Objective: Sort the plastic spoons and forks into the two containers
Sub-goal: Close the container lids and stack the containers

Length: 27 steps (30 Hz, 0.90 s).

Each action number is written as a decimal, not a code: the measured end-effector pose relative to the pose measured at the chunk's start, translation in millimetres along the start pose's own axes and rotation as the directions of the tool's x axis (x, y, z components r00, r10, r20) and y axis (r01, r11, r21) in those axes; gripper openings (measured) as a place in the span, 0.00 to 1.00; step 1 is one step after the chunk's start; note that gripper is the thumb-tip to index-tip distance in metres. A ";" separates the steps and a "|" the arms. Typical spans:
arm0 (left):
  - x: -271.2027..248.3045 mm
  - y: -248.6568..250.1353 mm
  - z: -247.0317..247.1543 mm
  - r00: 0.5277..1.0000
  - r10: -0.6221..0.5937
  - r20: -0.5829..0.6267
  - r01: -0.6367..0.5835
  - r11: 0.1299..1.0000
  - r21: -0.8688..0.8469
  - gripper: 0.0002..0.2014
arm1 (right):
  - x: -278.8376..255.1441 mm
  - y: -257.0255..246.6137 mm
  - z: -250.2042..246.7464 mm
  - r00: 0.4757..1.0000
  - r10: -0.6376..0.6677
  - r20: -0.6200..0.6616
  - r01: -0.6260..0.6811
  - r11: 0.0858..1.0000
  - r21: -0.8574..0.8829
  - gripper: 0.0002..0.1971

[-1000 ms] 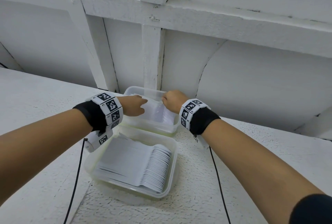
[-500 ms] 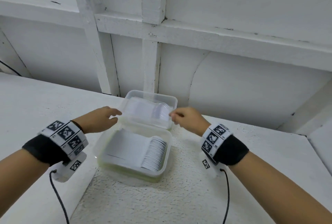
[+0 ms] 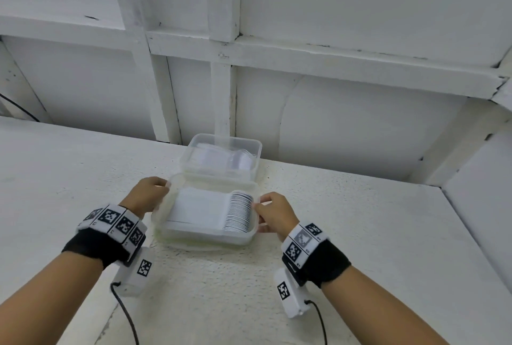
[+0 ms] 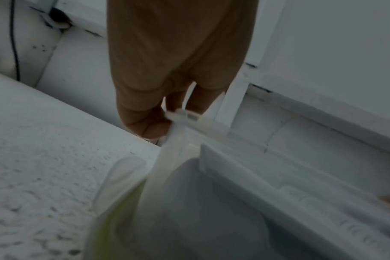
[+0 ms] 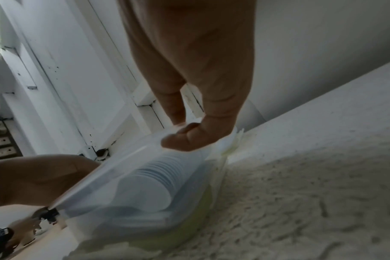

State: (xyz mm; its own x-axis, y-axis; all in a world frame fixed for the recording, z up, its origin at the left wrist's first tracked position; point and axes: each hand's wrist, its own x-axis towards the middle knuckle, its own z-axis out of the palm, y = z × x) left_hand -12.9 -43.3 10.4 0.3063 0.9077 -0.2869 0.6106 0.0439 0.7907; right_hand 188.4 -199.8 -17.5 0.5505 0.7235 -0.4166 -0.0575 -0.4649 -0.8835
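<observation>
Near clear plastic box (image 3: pixel 205 236) of stacked white plastic spoons (image 3: pixel 240 211), set on the rough white tabletop (image 3: pixel 360 234), held at both sides. Left hand (image 3: pixel 146 195) curled round its left rim, thumb on top. Right hand (image 3: pixel 274 213) pinched its right rim. Far clear plastic box (image 3: pixel 221 159) just behind, by the tabletop's back edge, out of both hands.

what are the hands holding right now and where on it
Both hold the near container of spoons by its rim: left hand at the left edge, right hand at the right edge.
</observation>
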 end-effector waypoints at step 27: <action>-99.5 38.2 159.9 0.815 0.248 0.524 -0.340 0.936 0.086 0.10 | -130.3 117.7 -194.3 0.868 -0.080 -0.489 -0.045 0.970 -0.238 0.17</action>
State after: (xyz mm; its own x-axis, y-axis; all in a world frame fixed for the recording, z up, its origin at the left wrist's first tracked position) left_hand 96.7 -198.7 -17.3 0.7837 0.5315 -0.3215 0.5305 -0.3036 0.7915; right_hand 271.7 -447.9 -25.6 0.8903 0.4158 -0.1858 0.1183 -0.6050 -0.7874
